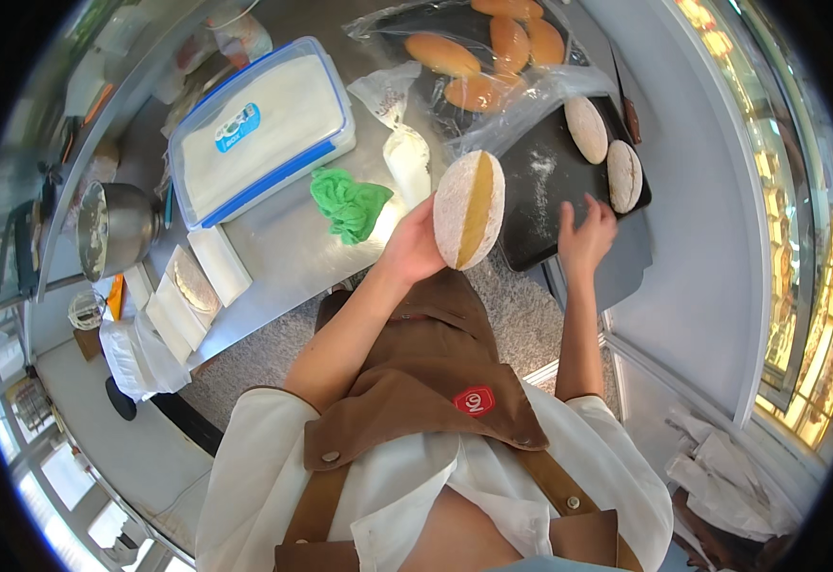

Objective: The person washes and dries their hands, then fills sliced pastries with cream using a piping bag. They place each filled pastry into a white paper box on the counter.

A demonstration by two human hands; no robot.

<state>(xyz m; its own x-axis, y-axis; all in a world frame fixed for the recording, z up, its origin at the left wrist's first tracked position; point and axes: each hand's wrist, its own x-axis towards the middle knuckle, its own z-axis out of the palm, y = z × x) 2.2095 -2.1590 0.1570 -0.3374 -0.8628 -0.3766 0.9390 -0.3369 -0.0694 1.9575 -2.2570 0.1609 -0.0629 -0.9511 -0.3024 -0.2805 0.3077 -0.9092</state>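
Observation:
My left hand holds up an oval flour-dusted bread roll with a yellowish strip along its length. Over the near edge of a black baking tray is my right hand, fingers apart and nothing in them. Two more floured rolls, one upper and one lower, lie at the tray's right side, beside loose flour. A piping bag with white filling rests left of the held roll, near a crumpled green cloth. Farther left, another floured roll sits on white paper.
A lidded plastic box with blue clips and a metal mixing bowl stand left. Golden rolls lie under clear plastic at the back. A knife with a wooden handle lies along the right wall, beside the tray.

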